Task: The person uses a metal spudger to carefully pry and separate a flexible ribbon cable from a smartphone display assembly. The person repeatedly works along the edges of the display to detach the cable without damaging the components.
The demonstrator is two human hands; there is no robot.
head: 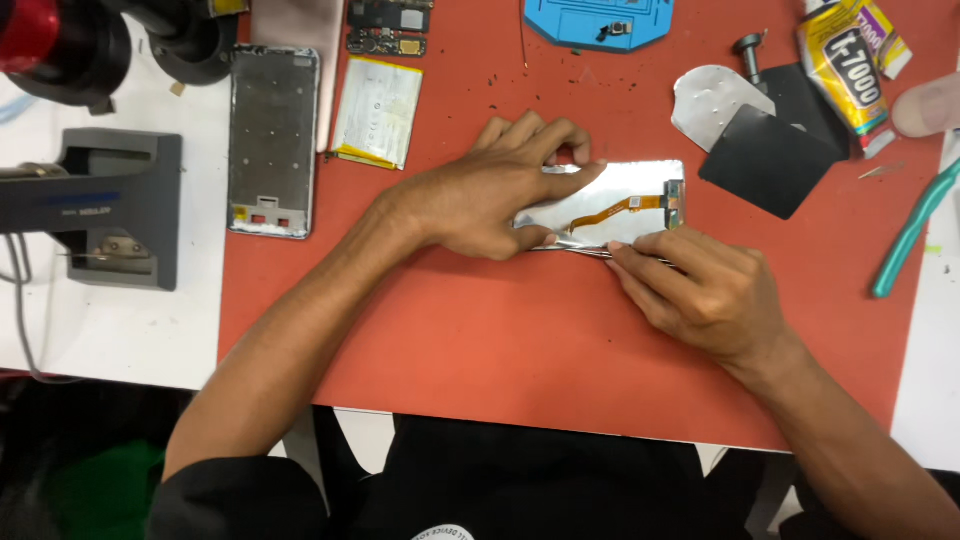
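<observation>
- While your left hand (480,195) presses down on the silver display panel (640,190), its fingers are spread flat over the panel's left end, thumb against the near edge.
- Just right of those fingertips, the orange flex cable (620,208) lies exposed on the panel's back.
- Your right hand (700,290) pinches a thin metal tool (590,252) along the near edge, fingers closed on it.
- Judging by this, you're separating that edge; the next move calls for shallow, steady prying, clear of the cable.

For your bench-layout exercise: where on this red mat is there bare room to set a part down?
Bare: red mat near edge, below left hand and right hand. Crowded: far edge, around silver phone frame, pale flat battery, black square sheets.
</observation>
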